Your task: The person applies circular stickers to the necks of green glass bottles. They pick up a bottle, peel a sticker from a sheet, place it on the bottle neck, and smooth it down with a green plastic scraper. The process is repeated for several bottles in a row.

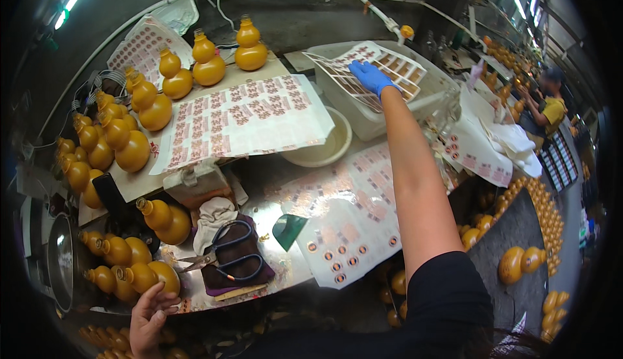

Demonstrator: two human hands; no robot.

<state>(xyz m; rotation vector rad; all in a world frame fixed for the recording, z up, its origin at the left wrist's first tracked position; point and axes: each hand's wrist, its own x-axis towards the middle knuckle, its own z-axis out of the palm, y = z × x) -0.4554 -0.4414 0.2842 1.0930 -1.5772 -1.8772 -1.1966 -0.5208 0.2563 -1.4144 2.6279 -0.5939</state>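
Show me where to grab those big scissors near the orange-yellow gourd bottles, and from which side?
I'd take the scissors by their dark blue handles, coming from the right. The wide loops face right over the dark cloth, offering plenty to grip, while the metal blades point left toward the nearby gourd bottles, making that side the poorer approach.

There are at least five sheets, one pair of scissors, one green piece, one bin, one white basin, one co-worker, and dozens of gourds.
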